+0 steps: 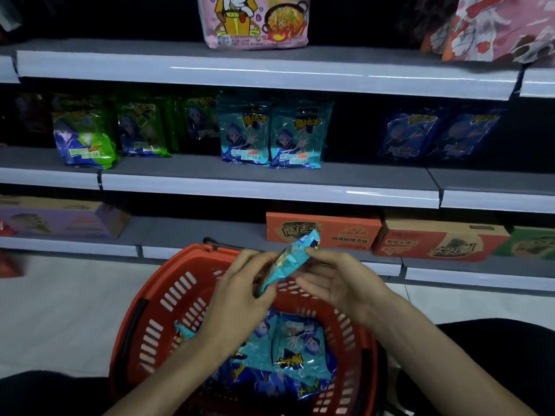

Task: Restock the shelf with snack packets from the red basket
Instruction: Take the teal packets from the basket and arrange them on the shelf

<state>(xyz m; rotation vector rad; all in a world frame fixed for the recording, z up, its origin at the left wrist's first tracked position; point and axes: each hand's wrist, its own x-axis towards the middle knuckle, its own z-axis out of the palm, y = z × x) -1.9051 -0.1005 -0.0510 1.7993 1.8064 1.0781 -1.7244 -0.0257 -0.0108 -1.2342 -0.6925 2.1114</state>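
A teal snack packet (289,261) is held edge-on above the near red basket (168,283), gripped between left hand (240,291) and right hand (338,285). It is judged light, crinkly and slippery, best pinched at its sealed ends.

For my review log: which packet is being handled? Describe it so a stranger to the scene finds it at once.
Find the red basket at bottom centre. Above its far side, the left hand and right hand hold one teal packet between them. Unlike the packets lying flat inside the basket, it is raised and seen edge-on.
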